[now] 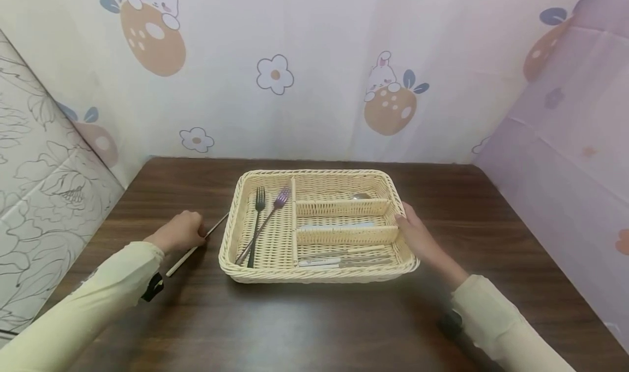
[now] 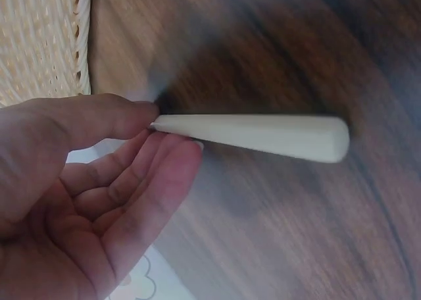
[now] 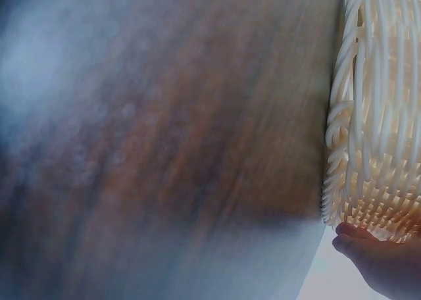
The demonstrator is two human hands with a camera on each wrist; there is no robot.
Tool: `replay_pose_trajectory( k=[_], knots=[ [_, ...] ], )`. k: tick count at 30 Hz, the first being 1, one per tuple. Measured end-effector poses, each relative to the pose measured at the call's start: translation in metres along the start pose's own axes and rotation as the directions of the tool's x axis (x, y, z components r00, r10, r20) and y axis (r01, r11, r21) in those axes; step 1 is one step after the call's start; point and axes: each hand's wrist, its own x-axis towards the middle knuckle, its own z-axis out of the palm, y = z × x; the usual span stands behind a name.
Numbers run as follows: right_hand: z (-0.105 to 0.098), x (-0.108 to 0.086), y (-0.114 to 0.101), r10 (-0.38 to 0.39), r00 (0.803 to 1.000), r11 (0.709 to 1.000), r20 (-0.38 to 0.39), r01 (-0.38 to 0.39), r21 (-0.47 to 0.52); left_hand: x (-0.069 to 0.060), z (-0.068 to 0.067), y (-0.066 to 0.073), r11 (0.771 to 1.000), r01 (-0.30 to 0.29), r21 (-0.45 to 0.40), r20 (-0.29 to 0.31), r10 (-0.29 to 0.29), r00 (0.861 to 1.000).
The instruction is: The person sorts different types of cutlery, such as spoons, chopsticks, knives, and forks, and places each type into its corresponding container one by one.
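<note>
My left hand is left of the wicker basket, pinching a slim utensil between thumb and fingertips. Its cream handle points away from the fingers and tapers toward them in the left wrist view. A thin shaft runs on toward the basket; its far tip is unclear. On the opposite side, my right hand grips the right rim of the cream wicker basket. Only part of that hand shows in the right wrist view, beside the woven wall.
A black fork and a purple fork cross in the basket's left compartment. A spoon lies in the back right one. Several slim utensils fill the front right one. The dark wooden table meets patterned curtains behind.
</note>
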Motion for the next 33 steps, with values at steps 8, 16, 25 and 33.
replay_pose_trajectory(
  k=[8,16,25,33],
  knots=[
    [-0.001,0.0,0.0,-0.033,0.999,0.999,0.022,0.034,-0.036,0.001,0.003,0.005,0.999,0.04,0.016,-0.056,-0.039,0.998],
    [-0.001,-0.001,0.0,-0.017,1.0,0.999,0.025,0.017,-0.027,0.002,0.005,0.006,0.999,0.037,-0.004,-0.089,-0.037,0.995],
    [-0.001,0.001,-0.001,-0.008,1.0,0.999,0.012,0.008,-0.046,-0.004,-0.023,0.007,0.999,0.019,-0.037,-0.124,-0.024,0.992],
    [-0.002,-0.001,-0.003,0.011,1.0,0.998,0.011,-0.01,-0.06,0.001,-0.056,0.035,0.998,-0.055,0.039,-0.209,0.062,0.976]
  ],
)
